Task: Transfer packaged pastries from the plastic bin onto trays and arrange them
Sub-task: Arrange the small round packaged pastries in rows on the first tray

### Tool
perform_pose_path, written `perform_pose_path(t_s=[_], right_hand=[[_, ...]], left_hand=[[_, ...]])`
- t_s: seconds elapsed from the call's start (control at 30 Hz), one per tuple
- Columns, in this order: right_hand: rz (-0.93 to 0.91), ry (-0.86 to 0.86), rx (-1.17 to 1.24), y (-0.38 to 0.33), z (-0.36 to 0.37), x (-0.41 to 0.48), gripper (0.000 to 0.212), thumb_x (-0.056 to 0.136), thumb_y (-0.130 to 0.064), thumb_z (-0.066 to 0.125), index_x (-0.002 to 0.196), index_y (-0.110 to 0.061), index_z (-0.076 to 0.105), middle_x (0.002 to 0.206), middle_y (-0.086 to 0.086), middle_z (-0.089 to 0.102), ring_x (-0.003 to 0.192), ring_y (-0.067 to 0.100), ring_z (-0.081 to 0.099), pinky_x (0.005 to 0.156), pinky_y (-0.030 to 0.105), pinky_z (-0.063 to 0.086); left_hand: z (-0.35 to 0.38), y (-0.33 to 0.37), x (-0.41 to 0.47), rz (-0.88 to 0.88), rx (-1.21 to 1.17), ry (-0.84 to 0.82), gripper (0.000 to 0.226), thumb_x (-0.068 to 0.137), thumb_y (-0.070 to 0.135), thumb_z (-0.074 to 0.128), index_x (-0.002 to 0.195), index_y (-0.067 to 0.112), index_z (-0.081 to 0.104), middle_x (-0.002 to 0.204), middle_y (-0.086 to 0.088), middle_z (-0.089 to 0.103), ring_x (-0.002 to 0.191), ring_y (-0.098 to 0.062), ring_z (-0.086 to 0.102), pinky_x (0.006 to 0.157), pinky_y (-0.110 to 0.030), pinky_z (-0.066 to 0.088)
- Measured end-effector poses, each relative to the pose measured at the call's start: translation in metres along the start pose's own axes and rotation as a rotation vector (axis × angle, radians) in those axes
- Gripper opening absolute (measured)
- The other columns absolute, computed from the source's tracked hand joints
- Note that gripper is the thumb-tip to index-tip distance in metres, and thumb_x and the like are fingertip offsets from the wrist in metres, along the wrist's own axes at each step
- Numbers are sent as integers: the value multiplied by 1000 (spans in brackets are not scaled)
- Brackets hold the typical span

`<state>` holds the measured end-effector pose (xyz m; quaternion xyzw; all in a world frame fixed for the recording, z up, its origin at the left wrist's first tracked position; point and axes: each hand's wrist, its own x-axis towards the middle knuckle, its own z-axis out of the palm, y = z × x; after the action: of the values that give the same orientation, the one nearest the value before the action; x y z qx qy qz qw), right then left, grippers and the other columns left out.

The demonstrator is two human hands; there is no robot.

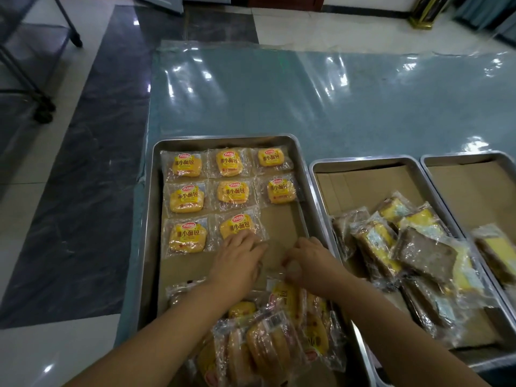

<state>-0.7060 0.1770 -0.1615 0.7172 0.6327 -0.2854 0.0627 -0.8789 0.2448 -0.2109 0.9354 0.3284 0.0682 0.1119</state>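
Observation:
A steel tray (149, 219) lined with cardboard holds yellow packaged pastries in rows of three, three and two. My left hand (237, 261) lies flat with its fingertips on the near edge of the last pastry of the third row (237, 223). Just to the right, my right hand (310, 261) pinches the clear wrapper edge of another yellow pastry (283, 296), which lies at the top of a loose pile of pastries (268, 339) at the tray's near end. A bare patch of cardboard (282, 224) lies beside the third row.
A second lined tray (363, 160) to the right holds a heap of wrapped brown and yellow cake slices (418, 252). A third tray (469, 156) stands at the far right. The table (307, 101) is covered with clear plastic. A wheeled rack (42, 107) stands on the floor at left.

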Motion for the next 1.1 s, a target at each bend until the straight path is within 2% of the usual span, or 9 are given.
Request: perform_pose_path(t_s=[0.07, 0.2, 0.3, 0.53, 0.63, 0.8, 0.9, 1.03, 1.1], right_hand=[[-11, -75, 19, 2, 0, 1, 29, 84, -42, 59, 100, -18, 65, 104, 3, 55, 101, 19, 46, 85, 32, 43], [30, -108, 280, 10, -3, 0, 10, 83, -27, 66, 78, -22, 59, 81, -4, 60, 73, 10, 55, 68, 29, 50], [49, 47, 369, 23, -19, 3, 13, 85, -23, 64, 75, -20, 56, 73, -6, 57, 65, 6, 52, 64, 28, 49], [269, 496, 569, 34, -39, 22, 10, 89, -25, 60, 81, -25, 54, 72, -6, 59, 67, 11, 58, 53, 24, 44], [291, 550, 535, 28, -34, 33, 11, 88, -19, 59, 81, -25, 53, 71, -7, 57, 64, 7, 56, 51, 21, 40], [275, 528, 452, 30, -27, 38, 12, 88, -13, 57, 98, -19, 53, 81, -6, 58, 73, 12, 57, 66, 36, 54], [155, 600, 165, 34, -24, 36, 22, 86, -13, 57, 108, -16, 55, 101, -2, 58, 95, 17, 48, 78, 30, 44], [-47, 415, 126, 27, -14, 40, 34, 88, -10, 58, 120, -19, 52, 117, 1, 50, 102, 15, 50, 79, 21, 40], [-98, 359, -23, 23, -5, 45, 36, 88, -8, 56, 122, -18, 51, 121, 5, 47, 107, 19, 48, 88, 26, 44]], left_hand=[[2, 2, 2, -100, -5, 22, 59, 63, 23, 79, 119, 20, 61, 123, -2, 60, 118, -25, 50, 95, -40, 44], [6, -4, 6, -304, -24, -57, 62, 86, 29, 57, 143, 29, 31, 153, -1, 24, 139, -25, 17, 111, -44, 20], [7, -7, 6, -313, 4, -126, 62, 90, 32, 50, 145, 34, 21, 156, 3, 15, 141, -21, 10, 114, -48, 17], [5, -3, 5, -325, 7, -124, 60, 91, 28, 49, 146, 32, 23, 156, 4, 15, 142, -18, 9, 114, -42, 12], [6, -1, 6, -329, -3, -101, 60, 90, 26, 51, 145, 31, 27, 155, 3, 19, 141, -19, 11, 114, -40, 12], [7, -1, 8, -349, -18, -101, 59, 90, 23, 50, 144, 30, 29, 156, 3, 18, 142, -18, 11, 114, -40, 13], [7, -1, 8, -356, -23, -113, 59, 90, 21, 50, 144, 30, 27, 156, 4, 17, 142, -18, 10, 116, -42, 16], [6, 1, 8, -373, -37, -111, 61, 91, 19, 50, 145, 32, 25, 156, 5, 15, 142, -19, 9, 115, -44, 17], [6, 2, 8, -374, -28, -103, 61, 91, 19, 50, 145, 32, 25, 156, 5, 15, 142, -18, 9, 116, -43, 16]])
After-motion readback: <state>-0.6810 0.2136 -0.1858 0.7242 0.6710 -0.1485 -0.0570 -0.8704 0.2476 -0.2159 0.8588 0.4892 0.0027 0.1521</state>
